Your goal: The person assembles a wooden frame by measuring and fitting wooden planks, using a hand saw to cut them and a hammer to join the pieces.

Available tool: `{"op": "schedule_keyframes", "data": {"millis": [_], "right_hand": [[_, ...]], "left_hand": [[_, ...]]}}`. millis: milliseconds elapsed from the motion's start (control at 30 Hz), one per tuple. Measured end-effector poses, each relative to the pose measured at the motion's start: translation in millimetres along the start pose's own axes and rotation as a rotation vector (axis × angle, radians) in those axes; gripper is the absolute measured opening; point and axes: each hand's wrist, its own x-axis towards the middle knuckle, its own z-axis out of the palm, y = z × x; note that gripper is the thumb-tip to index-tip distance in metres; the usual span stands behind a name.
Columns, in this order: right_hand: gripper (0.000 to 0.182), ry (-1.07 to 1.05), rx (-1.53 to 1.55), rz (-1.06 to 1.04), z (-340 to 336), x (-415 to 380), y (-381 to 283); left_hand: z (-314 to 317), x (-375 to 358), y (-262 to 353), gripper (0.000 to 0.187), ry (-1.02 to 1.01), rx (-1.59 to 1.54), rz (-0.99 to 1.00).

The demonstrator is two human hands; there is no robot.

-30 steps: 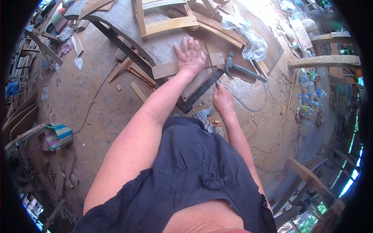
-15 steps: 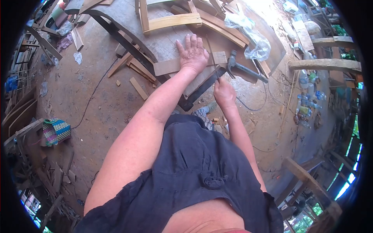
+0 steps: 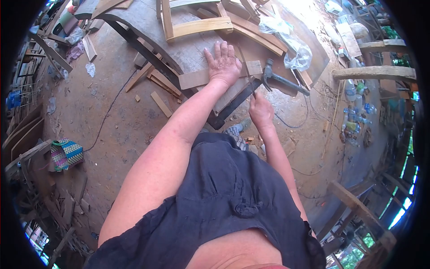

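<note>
My left hand lies with spread fingers on a flat wooden board, which rests across the corner of the worktable. Closed in a fist just off the table's dark edge, my right hand grips a thin, dark, narrow tool that reaches up across the board to the right of my left hand. Its handle is hidden in my fingers, and I cannot make out exactly what it is. A hammer lies right of the board.
A curved wooden frame and a clear plastic bag lie on the far part of the table. Wood offcuts and a cable are on the floor at left, near a woven basket. Plastic bottles lie at right.
My right hand has moved slightly down and toward me, with the thin tool in it. My left hand keeps its place on the board. The view has shifted a little.
</note>
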Motion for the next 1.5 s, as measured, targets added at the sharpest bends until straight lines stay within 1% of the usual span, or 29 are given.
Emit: {"op": "schedule_keyframes", "data": {"millis": [133, 267, 333, 467, 533, 667, 733, 800, 867, 1033, 1100, 1200, 1400, 1433, 1500], "right_hand": [[0.018, -0.070, -0.016, 0.028, -2.5, -36.8, 16.3], [0.019, -0.064, -0.011, 0.041, 2.6, -20.1, 7.6], [0.019, 0.032, 0.019, 0.011, 8.8, 1.6, 1.6], [0.020, 0.057, 0.043, -0.009, 7.0, -2.9, -0.8], [0.019, -0.034, 0.017, 0.052, 2.5, -21.3, 2.7], [0.019, -0.052, 0.002, 0.090, 3.7, -26.0, 3.4], [0.018, 0.019, 0.010, 0.048, 8.8, -3.7, -0.2], [0.018, 0.041, 0.021, 0.038, 16.2, 5.7, -2.5], [0.018, 0.064, 0.033, 0.019, 15.3, 4.5, -2.9], [0.018, -0.046, 0.012, 0.085, 7.3, -36.8, 9.0], [0.019, -0.043, -0.012, 0.077, 7.3, -27.3, 6.7], [0.018, 0.067, -0.008, 0.009, 15.4, 11.5, -5.5], [0.017, 0.113, 0.046, 0.034, 28.5, 13.6, -3.0], [0.017, 0.151, 0.043, 0.043, 29.4, 13.4, -2.6], [0.017, 0.168, 0.092, -0.001, 28.9, 12.1, -2.4]], "left_hand": [[-0.1, 0.9, -0.1, 0.056, -0.002, -0.002, -0.009], [0.3, -0.7, 0.1, 0.056, -0.003, 0.001, 0.003], [-0.9, 0.1, -0.3, 0.057, -0.012, 0.010, 0.006], [-0.8, 0.0, 0.1, 0.057, -0.003, -0.013, 0.005], [-1.6, 0.6, -0.9, 0.057, 0.006, -0.007, 0.001], [-0.8, -0.2, -0.4, 0.056, -0.002, -0.018, -0.002], [-0.9, 0.9, -0.3, 0.056, 0.008, -0.008, 0.008], [-3.0, 0.7, -0.7, 0.055, -0.004, -0.058, 0.016], [-2.6, 0.7, 0.4, 0.056, -0.004, -0.029, 0.012], [-2.4, 2.2, -0.3, 0.057, -0.024, -0.014, -0.015], [-2.2, 0.2, -0.5, 0.056, -0.021, -0.005, 0.000], [-7.0, 0.8, 0.4, 0.056, -0.073, 0.009, -0.004], [-3.9, 0.6, 0.3, 0.056, -0.036, -0.017, 0.000], [-2.8, 0.7, 0.1, 0.056, -0.011, -0.029, 0.028], [0.8, 0.3, -0.5, 0.056, -0.011, -0.010, 0.016]]}}
